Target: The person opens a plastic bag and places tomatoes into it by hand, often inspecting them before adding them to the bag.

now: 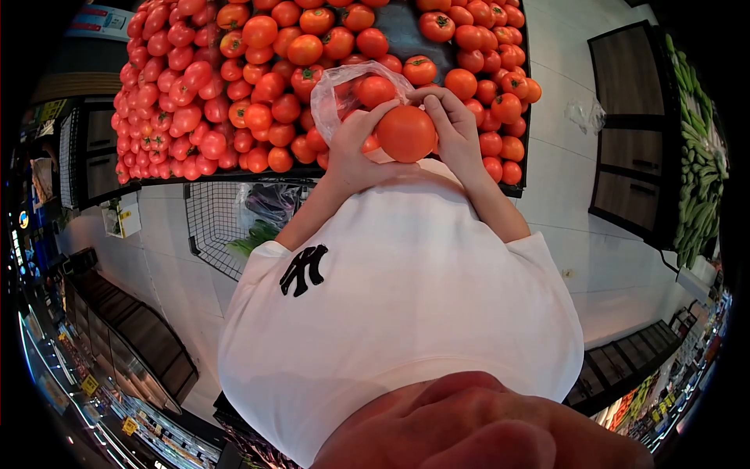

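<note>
A large round tomato (406, 134) is held up in front of my chest, between both hands. My left hand (358, 152) cups it from the left, with the thumb above and fingers below. On its right side, my right hand (456, 129) has thumb and fingers closed against it, and the index finger bends over toward the bag. A clear plastic bag (325, 98) hangs open just beyond the left hand, and another tomato (375, 91) shows through or within it. Whether the right fingers also pinch the bag's edge is hidden.
Heaped tomatoes (305, 48) cover the display stand, with pinker tomatoes (168, 94) at left. A wire shopping basket (215, 223) holding bagged greens stands below the stand's edge. Right of the aisle, a shelf holds green vegetables (695, 164). A crumpled plastic bag (586, 116) lies nearby.
</note>
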Action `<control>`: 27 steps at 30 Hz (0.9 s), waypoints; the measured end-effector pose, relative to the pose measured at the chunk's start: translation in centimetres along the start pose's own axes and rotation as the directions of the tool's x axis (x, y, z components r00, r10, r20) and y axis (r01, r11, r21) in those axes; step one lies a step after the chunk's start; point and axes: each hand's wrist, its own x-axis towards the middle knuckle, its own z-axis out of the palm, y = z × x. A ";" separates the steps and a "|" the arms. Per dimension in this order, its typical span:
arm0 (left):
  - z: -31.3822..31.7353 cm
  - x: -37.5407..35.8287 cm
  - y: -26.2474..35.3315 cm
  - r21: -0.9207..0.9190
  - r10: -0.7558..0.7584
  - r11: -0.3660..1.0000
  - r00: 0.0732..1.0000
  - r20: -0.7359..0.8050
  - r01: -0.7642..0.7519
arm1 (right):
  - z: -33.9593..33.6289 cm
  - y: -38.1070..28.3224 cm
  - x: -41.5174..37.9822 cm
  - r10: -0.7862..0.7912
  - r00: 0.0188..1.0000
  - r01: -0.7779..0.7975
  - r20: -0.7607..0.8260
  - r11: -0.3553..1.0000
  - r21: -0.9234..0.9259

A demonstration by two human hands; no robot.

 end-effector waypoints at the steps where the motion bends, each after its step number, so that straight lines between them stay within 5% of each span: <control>1: 0.1 -0.1 -0.3 -0.046 -0.037 0.998 0.999 -0.009 0.037 | 0.0 -0.1 -0.1 -0.051 0.997 0.053 0.062 0.998 -0.028; 3: 0.4 -0.2 -1.1 -0.138 -0.113 0.984 0.993 -0.023 0.109 | 0.1 -0.5 -0.2 -0.147 0.971 0.163 0.188 0.984 -0.074; 6: 0.6 -0.2 -1.3 -0.150 -0.210 0.968 0.977 -0.040 0.202 | 0.9 -1.3 -0.8 -0.041 0.971 0.051 0.237 0.998 -0.038; 12: 0.4 -0.4 -1.5 -0.183 -0.118 0.978 0.991 -0.070 0.104 | 1.1 -2.5 -0.8 0.024 0.966 -0.037 0.258 0.998 0.044; 15: 0.2 -0.7 -0.8 -0.243 -0.345 0.916 0.935 -0.075 0.319 | 1.0 -1.3 -0.3 0.018 0.983 -0.024 0.185 0.999 0.036; 18: 0.2 -0.3 -2.3 -0.373 -0.386 0.876 0.909 -0.159 0.307 | -1.1 0.2 0.1 0.260 0.846 -0.483 0.466 0.744 0.461; 19: 0.2 -0.3 -2.3 -0.346 -0.364 0.893 0.915 -0.174 0.289 | -0.2 -0.2 -0.1 0.439 0.838 -0.537 0.323 0.767 0.352; 22: 0.1 0.1 -1.7 -0.262 -0.295 0.935 0.933 -0.207 0.238 | -1.4 0.9 0.3 0.364 0.813 -0.567 0.455 0.674 0.473; 25: -0.4 -0.1 -1.9 -0.196 -0.203 0.967 0.960 -0.193 0.165 | -2.0 1.4 0.4 0.391 0.819 -0.568 0.419 0.649 0.506; 27: -2.1 -0.6 -4.0 -0.184 -0.108 0.980 0.983 -0.150 0.080 | -1.7 1.5 0.1 0.346 0.912 -0.411 0.221 0.778 0.476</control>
